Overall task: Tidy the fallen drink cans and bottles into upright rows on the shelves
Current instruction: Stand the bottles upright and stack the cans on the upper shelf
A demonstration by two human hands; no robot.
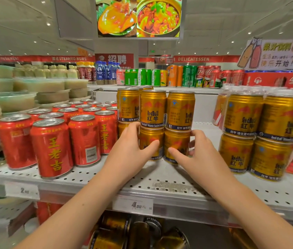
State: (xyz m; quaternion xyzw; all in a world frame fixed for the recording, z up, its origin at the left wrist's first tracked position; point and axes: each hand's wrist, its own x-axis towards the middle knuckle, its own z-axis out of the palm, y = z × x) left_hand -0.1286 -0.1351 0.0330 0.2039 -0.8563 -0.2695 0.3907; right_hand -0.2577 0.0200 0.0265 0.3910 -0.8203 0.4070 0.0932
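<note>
Head view: the left hand (131, 146) gripped the lower left gold can (150, 135) and the right hand (194, 155) gripped the lower right gold can (176, 139), thumbs across their fronts. Both cans stood upright, touching, on the shelf (160, 178) beneath the upper gold cans (153, 108).

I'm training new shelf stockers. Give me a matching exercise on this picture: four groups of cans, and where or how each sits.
1. red aluminium drink cans
2. gold aluminium cans gripped by left hand and right hand
3. green aluminium cans
4. nearest gold metal cans

A. lying jumbled, lowest level
B. upright, highest level
C. bottom layer of two-high stack
D. single upright layer, left of stack

Pairs: 1-D, 2-C, 3-B, 4-A
</note>
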